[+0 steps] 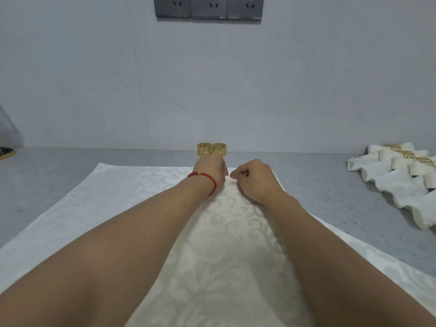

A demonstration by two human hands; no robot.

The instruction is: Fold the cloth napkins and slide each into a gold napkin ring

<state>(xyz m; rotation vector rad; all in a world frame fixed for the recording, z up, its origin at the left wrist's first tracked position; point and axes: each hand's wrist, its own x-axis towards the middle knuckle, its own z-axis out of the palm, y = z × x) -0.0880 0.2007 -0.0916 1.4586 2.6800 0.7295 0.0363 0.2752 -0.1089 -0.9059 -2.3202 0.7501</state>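
Observation:
A white damask napkin lies spread flat on the grey table, reaching from the near edge to just short of the wall. Both my hands sit at the middle of its far edge. My left hand, with a red cord on the wrist, has its fingers curled down on that edge. My right hand pinches the edge beside it, thumb against forefinger. Two gold napkin rings stand side by side just beyond my left hand, by the wall.
Several rolled white napkins in gold rings lie in a row at the right of the table. A grey socket panel hangs on the wall above. A dark object shows at the far left edge.

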